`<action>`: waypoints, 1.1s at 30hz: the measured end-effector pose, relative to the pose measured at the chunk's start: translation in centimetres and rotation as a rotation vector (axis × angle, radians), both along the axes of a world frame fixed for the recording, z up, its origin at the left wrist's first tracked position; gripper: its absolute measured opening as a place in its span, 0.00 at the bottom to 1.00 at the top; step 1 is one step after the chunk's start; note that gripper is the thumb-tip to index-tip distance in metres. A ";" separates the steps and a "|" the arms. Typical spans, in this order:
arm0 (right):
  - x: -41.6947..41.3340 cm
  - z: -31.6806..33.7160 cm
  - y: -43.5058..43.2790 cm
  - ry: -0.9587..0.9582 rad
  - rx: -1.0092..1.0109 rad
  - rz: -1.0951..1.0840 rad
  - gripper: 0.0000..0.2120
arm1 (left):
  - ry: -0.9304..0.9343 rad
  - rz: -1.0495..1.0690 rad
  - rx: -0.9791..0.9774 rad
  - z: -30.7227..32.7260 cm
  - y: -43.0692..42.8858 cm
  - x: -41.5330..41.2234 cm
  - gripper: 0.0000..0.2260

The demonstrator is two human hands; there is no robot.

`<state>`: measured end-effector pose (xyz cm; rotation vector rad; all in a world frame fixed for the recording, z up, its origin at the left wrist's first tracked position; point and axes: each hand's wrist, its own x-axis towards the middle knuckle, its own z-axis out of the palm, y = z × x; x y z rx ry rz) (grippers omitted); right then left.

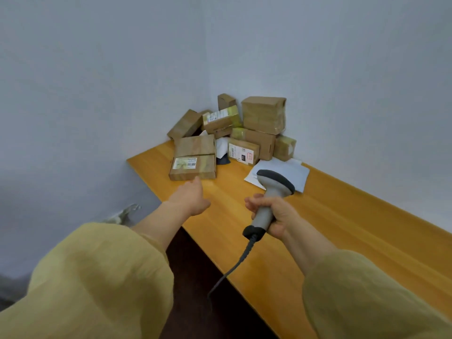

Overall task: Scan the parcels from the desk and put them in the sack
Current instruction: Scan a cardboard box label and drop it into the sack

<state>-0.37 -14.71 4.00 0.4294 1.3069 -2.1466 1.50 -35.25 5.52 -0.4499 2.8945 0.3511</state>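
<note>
Several brown cardboard parcels [263, 115] are heaped in the far corner of the orange wooden desk [342, 216]. The nearest one is a flat box [193, 165] with a white barcode label facing me. My left hand [189, 196] stretches toward that box with fingers extended, its tips just short of the box's front edge and holding nothing. My right hand [276, 215] grips the handle of a grey barcode scanner [270, 194], whose dark head points toward the heap. The scanner's black cable hangs down off the desk edge. No sack is in view.
A white flat mailer [291, 171] lies on the desk behind the scanner head. Pale walls meet right behind the heap. Dark floor lies below the desk's near edge, and a grey object [124, 212] sits low by the left wall.
</note>
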 end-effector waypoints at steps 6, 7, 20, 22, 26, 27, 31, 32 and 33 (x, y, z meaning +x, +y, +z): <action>-7.7 -1.4 -6.3 -0.034 -0.025 0.069 0.16 | -0.054 0.101 0.043 -2.2 -6.6 -4.1 0.30; -8.8 -1.6 -7.1 -0.044 -0.033 0.066 0.16 | -0.050 0.139 0.069 -2.6 -7.7 -4.7 0.28; -22.5 -8.4 -19.2 -0.206 0.158 -0.126 0.13 | -0.015 0.368 0.440 -8.8 -22.6 -20.2 0.26; -24.8 -9.5 -21.0 -0.233 0.214 -0.166 0.14 | -0.042 0.372 0.490 -10.5 -24.5 -23.2 0.25; -28.3 -10.9 -24.4 -0.259 0.375 -0.183 0.14 | -0.056 0.416 0.586 -12.6 -26.9 -27.5 0.12; -29.0 -11.3 -25.1 -0.266 0.410 -0.184 0.17 | -0.065 0.446 0.624 -13.0 -27.4 -28.3 0.06; -30.6 -12.7 -27.0 -0.257 0.482 -0.168 0.28 | -0.101 0.496 0.798 -14.9 -28.0 -29.8 0.04; -30.7 -12.8 -27.1 -0.252 0.494 -0.154 0.29 | -0.105 0.511 0.850 -15.2 -27.8 -29.8 0.06; -30.6 -12.6 -27.1 -0.249 0.501 -0.143 0.30 | -0.100 0.537 0.906 -15.3 -27.7 -29.6 0.07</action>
